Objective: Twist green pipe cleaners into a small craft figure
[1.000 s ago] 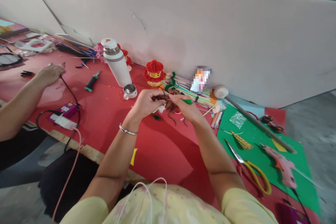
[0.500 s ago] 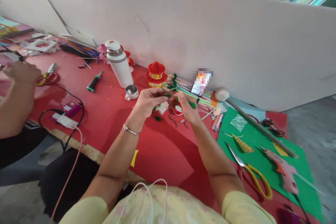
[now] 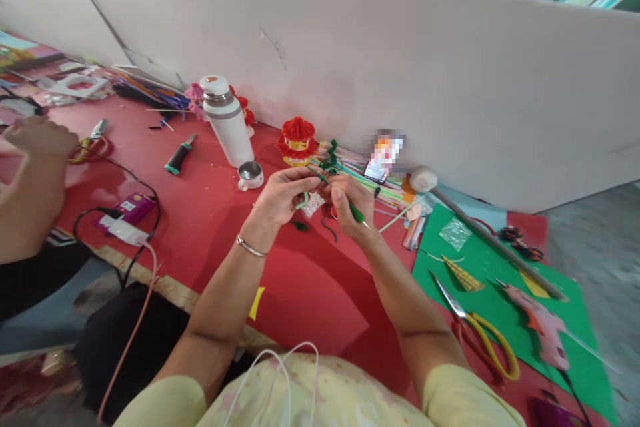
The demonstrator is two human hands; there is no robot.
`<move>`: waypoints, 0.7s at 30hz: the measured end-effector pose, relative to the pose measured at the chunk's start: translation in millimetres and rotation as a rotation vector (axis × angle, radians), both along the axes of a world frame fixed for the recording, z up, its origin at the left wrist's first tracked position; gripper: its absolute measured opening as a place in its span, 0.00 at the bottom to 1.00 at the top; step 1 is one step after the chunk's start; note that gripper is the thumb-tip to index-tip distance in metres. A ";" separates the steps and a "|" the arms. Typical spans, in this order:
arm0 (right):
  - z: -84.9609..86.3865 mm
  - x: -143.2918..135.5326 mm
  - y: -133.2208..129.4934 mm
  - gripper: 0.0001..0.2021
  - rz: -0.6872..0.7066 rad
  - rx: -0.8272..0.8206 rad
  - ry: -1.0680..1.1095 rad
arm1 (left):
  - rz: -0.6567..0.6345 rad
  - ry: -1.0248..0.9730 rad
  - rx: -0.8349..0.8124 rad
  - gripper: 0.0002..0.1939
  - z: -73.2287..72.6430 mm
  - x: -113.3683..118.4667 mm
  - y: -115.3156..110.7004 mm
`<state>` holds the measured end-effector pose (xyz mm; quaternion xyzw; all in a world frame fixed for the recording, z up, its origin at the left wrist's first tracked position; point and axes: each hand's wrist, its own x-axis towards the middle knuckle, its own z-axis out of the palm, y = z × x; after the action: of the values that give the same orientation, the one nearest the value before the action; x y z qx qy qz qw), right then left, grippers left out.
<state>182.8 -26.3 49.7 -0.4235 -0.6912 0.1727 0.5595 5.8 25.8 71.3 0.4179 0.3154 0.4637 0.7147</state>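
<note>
The left hand pinches one end of a green pipe cleaner above the red tabletop; the right hand pinches the other end. The step looks like twisting it into shape; the next move calls for a firm grip. No writing is legible.

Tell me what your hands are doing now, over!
Left hand pinches the green pipe cleaner. Right hand grips its other end. Bead cluster just below; nothing between them.
</note>
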 end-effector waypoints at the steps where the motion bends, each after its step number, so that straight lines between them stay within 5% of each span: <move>1: -1.8 0.7 1.3 0.20 -0.005 0.018 -0.042 | 0.000 -0.008 -0.016 0.17 -0.1 0.2 0.3; 9: -6.0 -3.6 2.1 0.15 -0.052 0.100 -0.152 | 0.073 -0.065 -0.013 0.19 -1.1 12.9 -4.5; 15: 10.2 -12.8 -7.3 0.21 -0.049 -0.167 0.003 | 0.428 0.316 0.501 0.08 -2.9 20.6 -12.9; 21: 19.8 -10.7 -8.3 0.25 0.022 -0.411 0.259 | 0.532 0.618 0.866 0.09 -4.2 17.1 -17.5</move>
<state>172.1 -34.6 69.5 -0.4953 -0.5685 0.3687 0.5437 22.9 8.3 67.1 0.6936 0.3848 0.5704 0.2134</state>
